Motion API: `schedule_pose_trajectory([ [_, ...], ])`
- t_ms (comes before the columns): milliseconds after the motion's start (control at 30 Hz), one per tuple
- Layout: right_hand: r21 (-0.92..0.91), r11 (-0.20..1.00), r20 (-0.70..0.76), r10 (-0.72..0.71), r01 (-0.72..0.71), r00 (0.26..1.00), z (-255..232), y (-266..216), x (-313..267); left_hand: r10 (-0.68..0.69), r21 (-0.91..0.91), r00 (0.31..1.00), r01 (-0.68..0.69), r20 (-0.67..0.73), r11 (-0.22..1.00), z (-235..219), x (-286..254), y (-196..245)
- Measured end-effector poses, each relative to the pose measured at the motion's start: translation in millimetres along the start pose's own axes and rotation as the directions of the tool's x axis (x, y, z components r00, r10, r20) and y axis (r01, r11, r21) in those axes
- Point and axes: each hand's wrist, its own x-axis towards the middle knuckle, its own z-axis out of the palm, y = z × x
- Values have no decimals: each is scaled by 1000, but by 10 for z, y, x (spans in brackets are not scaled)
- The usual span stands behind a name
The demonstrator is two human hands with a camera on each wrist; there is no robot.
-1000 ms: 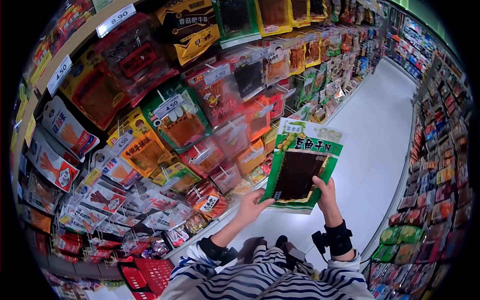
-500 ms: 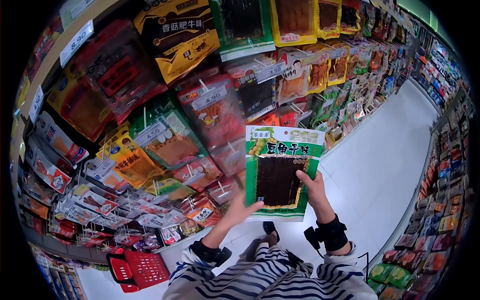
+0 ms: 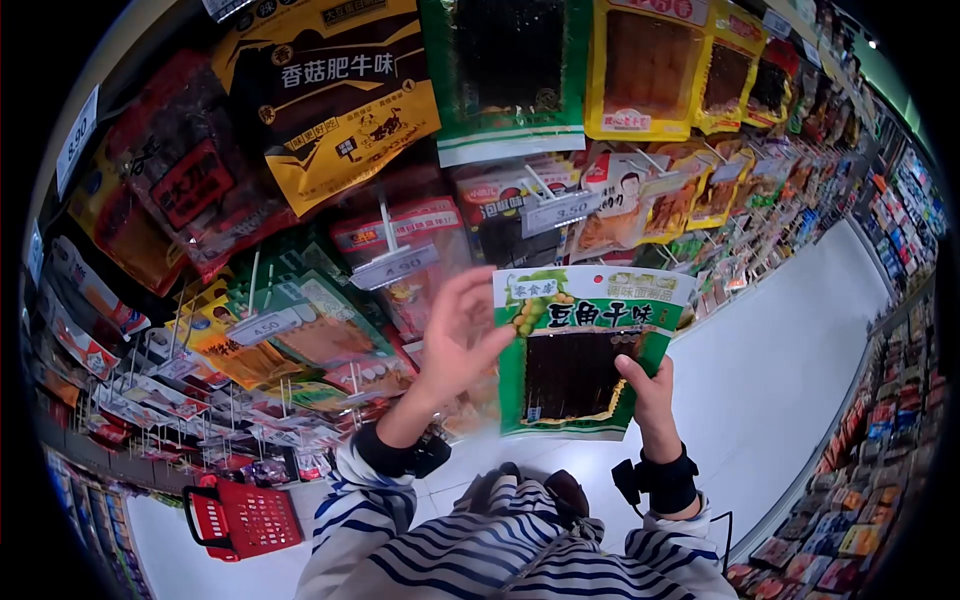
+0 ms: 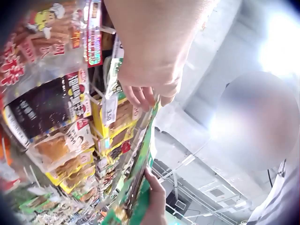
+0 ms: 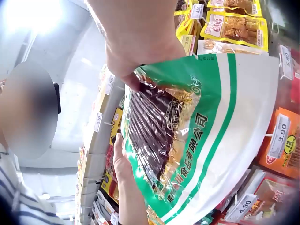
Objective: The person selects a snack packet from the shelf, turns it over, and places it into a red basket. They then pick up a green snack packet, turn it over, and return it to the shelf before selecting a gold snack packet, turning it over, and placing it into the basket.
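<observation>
A green and white snack packet (image 3: 580, 350) with a clear window showing dark brown strips stands face-up before me in the head view. My right hand (image 3: 650, 395) grips its right side, the thumb on the front near the window. In the right wrist view, the right hand (image 5: 145, 42) has its thumb over the dark strips. My left hand (image 3: 455, 340), blurred, is at the packet's upper left edge, with a gap between thumb and fingers. The left wrist view shows the left hand's (image 4: 152, 70) bent fingers right at the packet's top corner.
To the left, a shelf wall holds hanging snack packets, among them a yellow packet (image 3: 340, 90) and another green one (image 3: 510, 80), with price tags (image 3: 560, 210) on hooks. A red basket (image 3: 245, 520) stands on the floor. Another packed shelf (image 3: 850, 480) lines the aisle's right side.
My left hand has left the packet's lower left corner and moved up to its upper left edge. The right hand keeps its grip. The view has shifted closer to the left shelf.
</observation>
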Motion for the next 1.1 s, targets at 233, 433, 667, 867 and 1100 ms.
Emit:
schedule_pose_trajectory([
  [233, 14, 1000, 101, -21, 20, 995, 4, -204, 506, 100, 650, 995, -74, -3, 757, 142, 455, 456],
  [433, -119, 988, 263, -69, 103, 962, -66, -446, 999, 81, 902, 977, -214, 198, 374, 371, 1052, 972],
  [667, -116, 988, 410, -46, 102, 911, 40, -948, 1583, -207, 924, 974, -7, 93, 383, 425, 1841, 1168],
  [867, -19, 994, 550, -79, 107, 832, 246, -1457, 2053, -23, 916, 979, -182, 203, 359, 300, 2350, 1343],
  [1100, 71, 988, 579, -154, 139, 801, 379, -1641, 2334, 227, 921, 967, -190, 116, 340, 201, 2559, 1326],
])
